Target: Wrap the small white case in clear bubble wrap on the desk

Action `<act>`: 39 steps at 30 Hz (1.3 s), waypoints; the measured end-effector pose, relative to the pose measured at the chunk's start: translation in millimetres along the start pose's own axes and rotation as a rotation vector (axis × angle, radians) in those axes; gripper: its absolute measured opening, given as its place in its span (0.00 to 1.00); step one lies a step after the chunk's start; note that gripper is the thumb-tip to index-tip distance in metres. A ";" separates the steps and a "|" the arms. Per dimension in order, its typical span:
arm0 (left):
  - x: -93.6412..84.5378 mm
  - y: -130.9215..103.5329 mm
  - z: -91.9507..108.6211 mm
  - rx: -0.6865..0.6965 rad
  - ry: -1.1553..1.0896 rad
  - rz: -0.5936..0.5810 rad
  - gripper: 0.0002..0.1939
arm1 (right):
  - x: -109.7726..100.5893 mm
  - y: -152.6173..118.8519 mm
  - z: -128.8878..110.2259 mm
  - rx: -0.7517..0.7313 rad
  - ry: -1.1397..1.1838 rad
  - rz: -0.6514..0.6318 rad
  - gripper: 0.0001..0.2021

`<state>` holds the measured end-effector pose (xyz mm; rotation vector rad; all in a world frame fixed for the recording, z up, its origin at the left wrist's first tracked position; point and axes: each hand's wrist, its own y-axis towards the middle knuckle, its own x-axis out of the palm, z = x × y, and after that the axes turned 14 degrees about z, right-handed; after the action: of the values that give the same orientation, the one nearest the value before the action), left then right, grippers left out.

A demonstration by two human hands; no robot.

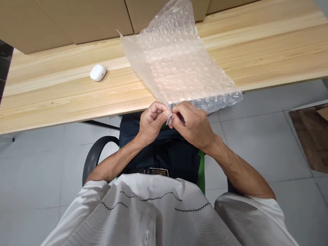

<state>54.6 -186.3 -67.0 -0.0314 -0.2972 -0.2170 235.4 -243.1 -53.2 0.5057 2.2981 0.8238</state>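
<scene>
A clear sheet of bubble wrap (180, 65) lies across the wooden table, its near edge hanging past the table's front. My left hand (152, 122) pinches the sheet's near corner between thumb and fingers. Right beside it, my right hand (193, 123) is closed on the same corner, its fingertips nearly touching those of the left. A small white rounded case (98, 73) rests on the table to the left of the sheet.
Large brown cardboard boxes (68, 3) stand along the back of the wooden table (66, 91). A black chair armrest (93, 156) is at my left side. Flattened cardboard (317, 138) lies at the far right, beyond the tiled floor.
</scene>
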 end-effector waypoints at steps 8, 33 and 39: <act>11.0 -0.1 6.0 0.030 0.017 0.059 0.27 | -3.0 3.3 -1.6 0.067 0.038 0.028 0.11; 7.8 1.3 3.4 0.049 0.009 -0.020 0.25 | -0.9 -1.1 -0.1 0.032 -0.057 0.017 0.10; 12.0 0.9 3.4 0.006 0.050 0.001 0.24 | 2.8 -1.1 1.7 0.066 -0.051 0.042 0.15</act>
<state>65.1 -187.7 -60.2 -0.0206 -0.2478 -0.2156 234.4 -241.6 -56.2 0.5991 2.2811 0.7483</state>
